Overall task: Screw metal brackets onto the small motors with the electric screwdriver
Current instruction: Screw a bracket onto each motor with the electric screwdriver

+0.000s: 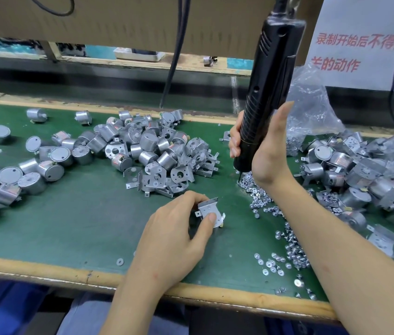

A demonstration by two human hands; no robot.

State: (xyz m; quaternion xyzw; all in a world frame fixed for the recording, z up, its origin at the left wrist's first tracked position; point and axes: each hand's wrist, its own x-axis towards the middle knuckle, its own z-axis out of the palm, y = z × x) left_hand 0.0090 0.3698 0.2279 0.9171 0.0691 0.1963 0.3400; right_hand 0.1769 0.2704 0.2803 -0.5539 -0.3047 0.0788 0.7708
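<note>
While the left hand point(174, 238) rests low on the green-topped, wood-edged workbench point(70, 226), its fingers curl round a bent silver metal bracket point(207, 208) seated on a small round silver motor point(218, 221) (motor mostly hidden under bracket and thumb). Thumb presses flat on the bracket's face. Piece sits near the front middle of the bench, just in front of the loose brackets.

Right hand point(263, 153) wraps the lower barrel of the black electric screwdriver point(272, 88): fingers closed round the far side, thumb stretched up along the near side. Tool stands nearly upright, leaning slightly, a cable leaving its top. Bit tip is down among a scatter of small shiny screws point(288, 245), which trails toward the front edge on the right.

Behind the left hand: 1 big heap of bare motors and loose brackets point(147, 146), more motors strewn off to the left. Far right: a 2nd heap of bracketed motors point(365, 170). Clear plastic bag point(312, 105) with more screws inside lies behind the right hand. White sign with red characters point(365, 44) upper right. Brown cardboard panel point(118, 18) across the top. 1 lone flat washer point(119, 261) near the front edge.
</note>
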